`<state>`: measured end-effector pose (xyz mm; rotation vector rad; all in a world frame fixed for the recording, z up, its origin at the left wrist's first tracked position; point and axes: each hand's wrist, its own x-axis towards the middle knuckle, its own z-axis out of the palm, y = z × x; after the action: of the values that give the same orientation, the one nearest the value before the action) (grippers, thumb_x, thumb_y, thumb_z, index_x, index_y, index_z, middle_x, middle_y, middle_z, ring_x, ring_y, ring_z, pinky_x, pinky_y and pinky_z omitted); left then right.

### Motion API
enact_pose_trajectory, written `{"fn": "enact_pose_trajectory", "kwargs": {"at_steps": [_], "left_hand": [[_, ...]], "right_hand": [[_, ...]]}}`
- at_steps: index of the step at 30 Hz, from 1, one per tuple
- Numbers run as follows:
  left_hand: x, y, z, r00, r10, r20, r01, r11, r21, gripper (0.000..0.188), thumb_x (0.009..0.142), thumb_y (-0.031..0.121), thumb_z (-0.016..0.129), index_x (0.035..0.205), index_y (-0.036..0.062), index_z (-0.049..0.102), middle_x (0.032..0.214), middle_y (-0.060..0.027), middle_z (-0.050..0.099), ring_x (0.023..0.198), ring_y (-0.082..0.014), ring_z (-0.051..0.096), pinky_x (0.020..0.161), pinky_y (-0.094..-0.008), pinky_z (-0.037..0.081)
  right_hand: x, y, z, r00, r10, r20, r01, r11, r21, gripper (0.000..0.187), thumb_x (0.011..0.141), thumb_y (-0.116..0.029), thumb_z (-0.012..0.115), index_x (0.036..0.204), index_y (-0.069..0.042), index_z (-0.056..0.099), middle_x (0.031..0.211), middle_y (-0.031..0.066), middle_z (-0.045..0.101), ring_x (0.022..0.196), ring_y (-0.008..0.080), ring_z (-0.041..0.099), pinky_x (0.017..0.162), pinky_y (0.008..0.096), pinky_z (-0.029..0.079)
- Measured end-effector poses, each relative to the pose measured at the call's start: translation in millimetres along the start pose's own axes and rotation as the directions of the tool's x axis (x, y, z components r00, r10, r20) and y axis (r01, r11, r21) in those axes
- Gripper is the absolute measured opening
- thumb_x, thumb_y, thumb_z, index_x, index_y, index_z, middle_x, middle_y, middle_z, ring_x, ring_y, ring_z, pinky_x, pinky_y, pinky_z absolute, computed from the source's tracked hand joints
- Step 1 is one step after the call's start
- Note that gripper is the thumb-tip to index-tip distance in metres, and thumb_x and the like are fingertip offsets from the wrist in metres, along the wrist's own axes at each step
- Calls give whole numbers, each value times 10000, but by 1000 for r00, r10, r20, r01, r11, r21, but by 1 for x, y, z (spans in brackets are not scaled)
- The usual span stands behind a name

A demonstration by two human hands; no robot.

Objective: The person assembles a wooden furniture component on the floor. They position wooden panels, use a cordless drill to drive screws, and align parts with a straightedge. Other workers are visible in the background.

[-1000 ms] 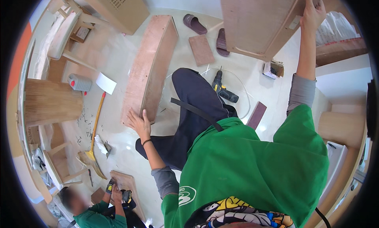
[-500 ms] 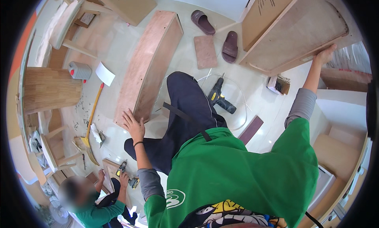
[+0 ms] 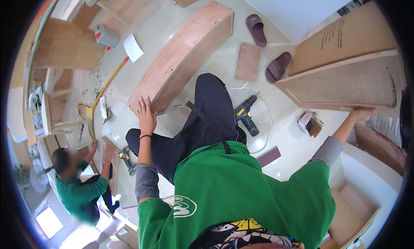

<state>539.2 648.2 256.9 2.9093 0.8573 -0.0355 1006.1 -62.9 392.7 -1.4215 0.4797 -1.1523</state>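
We see the long wooden box (image 3: 183, 57) at eleven o'clock, lying on the floor (image 3: 285, 109) with its near end toward us. Our left hand (image 3: 147, 116) rests flat on that end, fingers straight and only slightly spread, pinching nothing. Between two and three o'clock the framed wooden panel (image 3: 345, 86) is tilted up beside a brown carton (image 3: 364, 35); our right hand (image 3: 364, 114) is at its lower edge, and we cannot tell whether the fingers close on it. Near the middle, toward three o'clock, lies a cordless drill (image 3: 246, 115). Toward one o'clock we see a small board (image 3: 248, 61) between two sandals (image 3: 278, 67) and the box. At eight o'clock a co-worker (image 3: 75, 188) sits low, near another drill (image 3: 126, 160).
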Motion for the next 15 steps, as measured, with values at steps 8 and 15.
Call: {"fn": "enact_pose_trajectory", "kwargs": {"at_steps": [8, 15], "left_hand": [[0, 1, 4, 999, -3, -32, 2, 999, -43, 940, 805, 163, 727, 1562, 197, 170, 1611, -176, 124, 1454, -441, 176, 1122, -616, 242], [-6, 0, 1, 998, -19, -56, 18, 1000, -18, 891, 833, 181, 700, 1558, 196, 184, 1601, -184, 155, 1455, -428, 183, 1120, -624, 231]], "right_hand": [[32, 25, -8, 988, -151, 23, 150, 988, 20, 763, 899, -548, 616, 1145, 161, 484, 1165, 276, 573, 1043, 341, 584, 890, 435, 506], [2, 24, -19, 867, -459, -193, 418, 882, -217, 641, 842, -331, 745, 1136, 78, 348, 1048, 171, 508, 943, 293, 538, 835, 425, 494]]}}
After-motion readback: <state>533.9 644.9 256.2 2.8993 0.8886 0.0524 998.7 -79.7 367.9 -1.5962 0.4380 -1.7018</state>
